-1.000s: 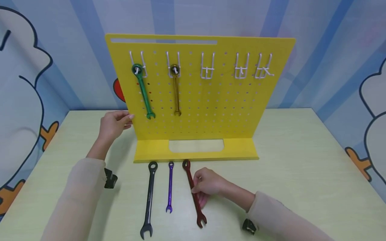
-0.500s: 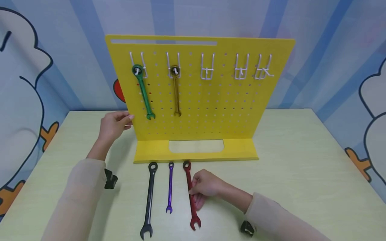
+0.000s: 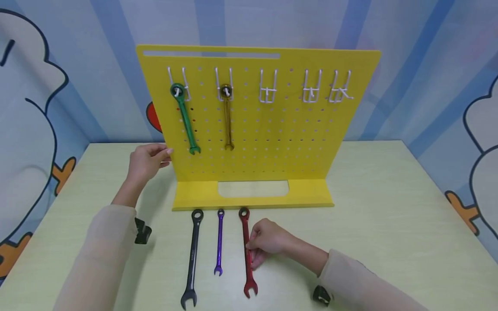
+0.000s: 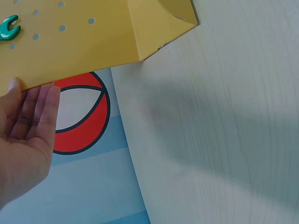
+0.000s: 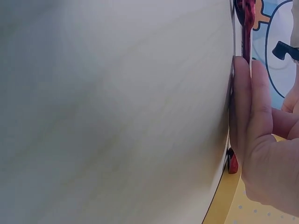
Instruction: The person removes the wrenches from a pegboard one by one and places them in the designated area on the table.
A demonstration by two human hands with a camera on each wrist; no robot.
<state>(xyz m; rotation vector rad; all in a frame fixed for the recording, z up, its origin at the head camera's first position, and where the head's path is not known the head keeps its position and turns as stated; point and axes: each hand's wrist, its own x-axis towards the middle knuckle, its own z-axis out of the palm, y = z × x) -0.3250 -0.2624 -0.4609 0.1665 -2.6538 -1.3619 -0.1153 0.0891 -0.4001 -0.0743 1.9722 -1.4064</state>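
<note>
Two loose wrenches (image 3: 193,255) are laid on the bench (image 3: 389,207) before the pegboard (image 3: 293,151), left of the held wrench (image 3: 246,233), two other wrenches (image 3: 228,123) being hung on the leftmost hooks (image 3: 184,78)

Back wall (image 3: 272,21): we see pale blue with darker blue stripes.
Side walls (image 3: 78,123): we see white cartoon shapes (image 3: 23,129), black outlines, orange parts (image 3: 64,175).
Red-and-white motif (image 4: 81,109): we find it low on the back wall.
Worktop (image 3: 381,181): ours is pale, finely wood-grained.
Light: we notice soft shadows (image 4: 210,135).
</note>
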